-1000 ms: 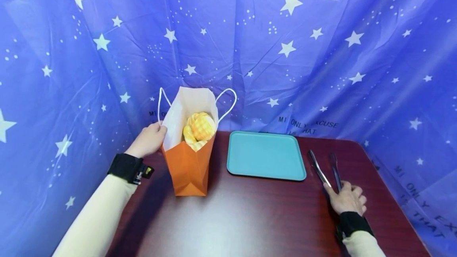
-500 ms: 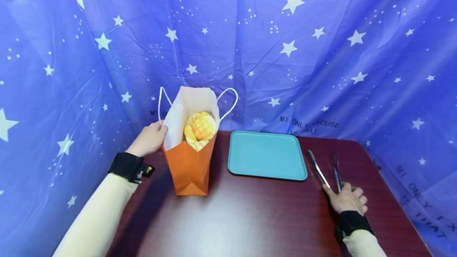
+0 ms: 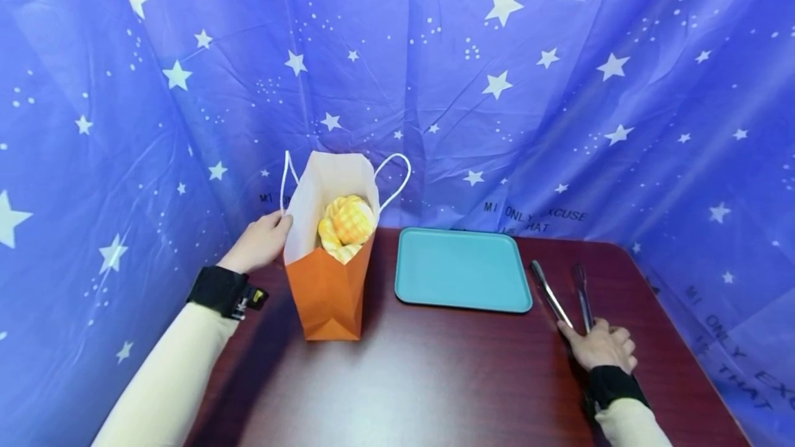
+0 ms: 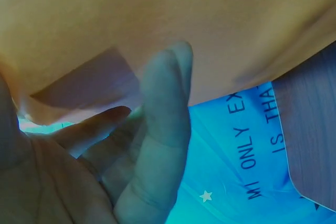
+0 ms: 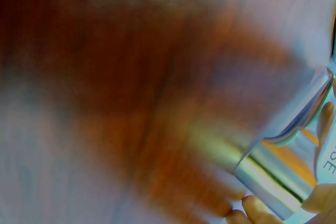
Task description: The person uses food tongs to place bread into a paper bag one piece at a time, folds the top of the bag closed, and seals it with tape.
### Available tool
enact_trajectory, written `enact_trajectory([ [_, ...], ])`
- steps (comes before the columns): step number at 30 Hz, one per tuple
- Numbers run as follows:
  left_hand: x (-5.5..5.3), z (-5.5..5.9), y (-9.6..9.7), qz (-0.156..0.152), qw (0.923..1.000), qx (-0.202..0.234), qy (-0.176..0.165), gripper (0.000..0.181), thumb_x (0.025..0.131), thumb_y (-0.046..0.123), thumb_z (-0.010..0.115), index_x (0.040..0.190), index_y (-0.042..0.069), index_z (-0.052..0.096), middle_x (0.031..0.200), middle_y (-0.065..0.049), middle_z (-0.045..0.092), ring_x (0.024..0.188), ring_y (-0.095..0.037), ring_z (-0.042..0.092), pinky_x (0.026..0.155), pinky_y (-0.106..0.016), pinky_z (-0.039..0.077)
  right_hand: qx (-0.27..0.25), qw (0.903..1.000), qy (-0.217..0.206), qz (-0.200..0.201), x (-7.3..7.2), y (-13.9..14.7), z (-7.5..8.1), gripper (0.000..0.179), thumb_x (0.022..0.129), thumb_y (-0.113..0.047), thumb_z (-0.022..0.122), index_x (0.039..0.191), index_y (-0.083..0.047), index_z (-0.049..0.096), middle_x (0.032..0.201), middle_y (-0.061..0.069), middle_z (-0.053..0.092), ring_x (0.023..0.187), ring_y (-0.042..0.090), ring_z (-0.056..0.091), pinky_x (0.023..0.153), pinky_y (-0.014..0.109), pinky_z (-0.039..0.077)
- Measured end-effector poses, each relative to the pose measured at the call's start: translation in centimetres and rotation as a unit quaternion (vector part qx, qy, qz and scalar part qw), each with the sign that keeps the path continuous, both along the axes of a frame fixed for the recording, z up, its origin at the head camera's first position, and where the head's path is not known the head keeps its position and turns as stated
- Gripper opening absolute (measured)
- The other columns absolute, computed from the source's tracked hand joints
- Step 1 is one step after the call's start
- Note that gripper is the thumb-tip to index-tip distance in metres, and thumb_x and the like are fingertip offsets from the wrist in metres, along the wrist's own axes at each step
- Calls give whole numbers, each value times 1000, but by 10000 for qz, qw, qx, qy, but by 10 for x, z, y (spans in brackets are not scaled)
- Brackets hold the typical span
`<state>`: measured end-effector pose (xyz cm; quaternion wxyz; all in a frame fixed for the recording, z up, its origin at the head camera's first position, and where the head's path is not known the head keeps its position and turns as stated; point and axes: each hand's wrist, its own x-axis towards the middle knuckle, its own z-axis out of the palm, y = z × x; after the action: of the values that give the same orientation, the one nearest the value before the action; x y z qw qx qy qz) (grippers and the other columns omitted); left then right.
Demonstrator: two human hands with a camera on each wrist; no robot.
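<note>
An orange paper bag (image 3: 328, 292) with a white inside and white cord handles stands upright on the table, its mouth open. Inside lies a round yellow bun with a criss-cross top (image 3: 354, 221), with smaller yellow and pale pieces beside it. My left hand (image 3: 257, 243) pinches the bag's left upper edge; in the left wrist view its fingers (image 4: 163, 108) lie against the orange paper (image 4: 220, 19). At the right, my right hand (image 3: 599, 349) holds metal tongs (image 3: 551, 293) near their joined end, arms spread and pointing away. The right wrist view shows the shiny tongs (image 5: 275, 177) by the fingertips (image 5: 257, 211).
A turquoise tray (image 3: 462, 270) lies flat between the bag and the tongs, near the table's back edge. The dark red wooden table (image 3: 447, 371) reflects light at its front. Blue star-printed curtains (image 3: 397, 74) surround the table at the back and sides.
The bag's left handle and edge have shifted slightly to the right with my left hand. The right hand and tongs stay nearly in place. The bun has not moved within the bag.
</note>
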<state>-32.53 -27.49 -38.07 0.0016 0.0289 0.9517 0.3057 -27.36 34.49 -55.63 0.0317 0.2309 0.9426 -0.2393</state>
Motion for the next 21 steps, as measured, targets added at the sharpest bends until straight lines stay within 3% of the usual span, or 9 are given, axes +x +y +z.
enact_trajectory([
  [3, -1, 1, 0, -36, 10000, -84, -4, 66, 112, 48, 22, 155, 4, 45, 152, -27, 51, 140, -45, 50, 115, -61, 41, -32, 10000, 52, -19, 0, 1, 0, 104, 93, -73, 53, 144, 15, 31, 138, 54, 23, 127, 67, 26, 96, 73, 31],
  [10, 5, 1, -3, -289, 9992, 244, -155, 70, 111, 54, 25, 155, 3, 44, 149, -27, 53, 130, -42, 57, 109, -59, 45, -161, 9998, 111, -56, 3, 1, 2, 102, 93, -74, 53, 146, 11, 33, 140, 53, 23, 128, 67, 27, 96, 73, 32],
  [16, 14, -6, -8, -313, 9977, 547, -244, 85, 107, 66, 12, 160, 5, 37, 161, -24, 41, 153, -44, 32, 123, -63, 29, -262, 9995, 145, -28, 6, 2, 5, 103, 93, -78, 49, 147, 9, 33, 142, 52, 22, 129, 68, 27, 96, 75, 32],
  [21, 27, -15, -10, -199, 9985, 502, -57, 87, 107, 66, 5, 159, 5, 39, 164, -23, 37, 154, -44, 29, 124, -64, 25, -323, 9992, 224, -37, 11, -1, 8, 102, 94, -77, 48, 150, 7, 33, 145, 50, 22, 130, 67, 27, 98, 74, 33],
])
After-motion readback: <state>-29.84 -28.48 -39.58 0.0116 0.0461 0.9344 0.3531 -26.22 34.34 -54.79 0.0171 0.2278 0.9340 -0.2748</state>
